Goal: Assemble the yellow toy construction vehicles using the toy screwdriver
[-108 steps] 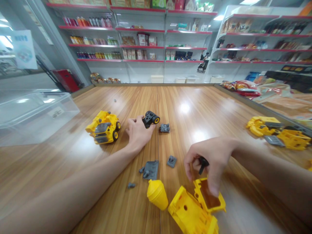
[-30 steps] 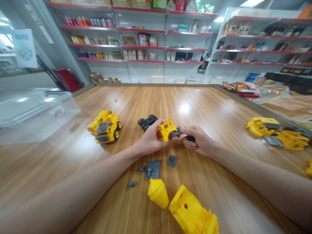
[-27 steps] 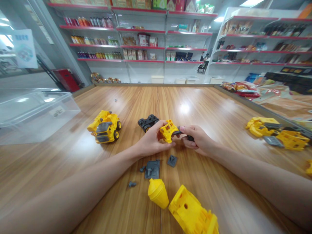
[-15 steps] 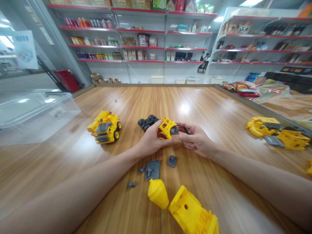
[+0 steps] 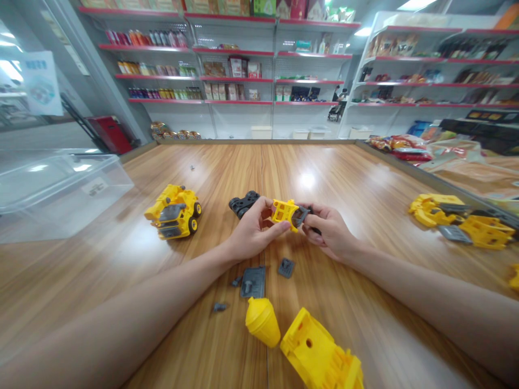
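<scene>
My left hand (image 5: 253,229) is closed around a yellow toy cab frame (image 5: 283,212), thumb along its lower edge. At the frame's right end sits a dark grey window-like piece (image 5: 300,216), pinched by my right hand (image 5: 334,232). Something slim and black also shows in my right fingers, its kind partly hidden. Behind my left hand lies a black wheeled chassis (image 5: 243,204). Nearer me are a grey square part (image 5: 286,267), a grey flat plate (image 5: 255,282), a grey screw (image 5: 220,307), a yellow mixer drum (image 5: 263,321) and a yellow truck body (image 5: 318,346).
An assembled yellow toy truck (image 5: 174,212) stands on the left, near a clear plastic bin (image 5: 97,183). More yellow vehicle parts (image 5: 486,231) lie at the right. Packaged snacks (image 5: 401,147) are piled beyond the table's right rim; stocked shelves line the back.
The yellow cab frame has turned more level and moved slightly right. My right fingers have come in to pinch the grey piece at its end.
</scene>
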A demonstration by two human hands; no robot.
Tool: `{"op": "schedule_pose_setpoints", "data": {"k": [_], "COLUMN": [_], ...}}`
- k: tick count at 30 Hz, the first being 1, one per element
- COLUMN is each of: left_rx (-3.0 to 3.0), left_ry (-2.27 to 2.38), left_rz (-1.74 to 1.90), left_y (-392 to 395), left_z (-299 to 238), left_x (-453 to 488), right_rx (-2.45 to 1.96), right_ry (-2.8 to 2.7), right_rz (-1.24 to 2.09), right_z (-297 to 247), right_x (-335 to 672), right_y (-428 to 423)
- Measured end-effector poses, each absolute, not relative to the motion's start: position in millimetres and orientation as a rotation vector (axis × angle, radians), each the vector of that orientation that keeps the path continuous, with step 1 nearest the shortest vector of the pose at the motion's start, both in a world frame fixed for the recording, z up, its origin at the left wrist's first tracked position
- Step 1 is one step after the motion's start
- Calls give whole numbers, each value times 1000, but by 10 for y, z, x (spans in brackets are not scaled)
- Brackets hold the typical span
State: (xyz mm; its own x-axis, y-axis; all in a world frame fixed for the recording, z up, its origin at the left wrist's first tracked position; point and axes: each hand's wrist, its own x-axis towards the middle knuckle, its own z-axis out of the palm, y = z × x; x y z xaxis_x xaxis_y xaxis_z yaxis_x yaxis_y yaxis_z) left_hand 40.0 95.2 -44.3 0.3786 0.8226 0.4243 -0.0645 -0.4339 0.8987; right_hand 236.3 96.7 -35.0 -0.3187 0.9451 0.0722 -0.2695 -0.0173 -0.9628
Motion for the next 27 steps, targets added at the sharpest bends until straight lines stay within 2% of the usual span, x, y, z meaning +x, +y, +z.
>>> {"op": "schedule_pose_setpoints", "data": {"k": [12,21,27], "left_rx": [1767,1888,1996], "left_ry": [588,688,842], "left_rz": [1131,1098,1221], "left_y": [992,968,965], "left_z": [-495,-478,-444], "left_x": [405,379,378], "right_rx": [-784,-875,-844], "right_ry": [-1273,-1393,-1513], "right_rz": [1434,1368,1392], "right_z": [-368,-431,-449], "right_x": [2355,2380,2444], "right_y": [939,956,973]}}
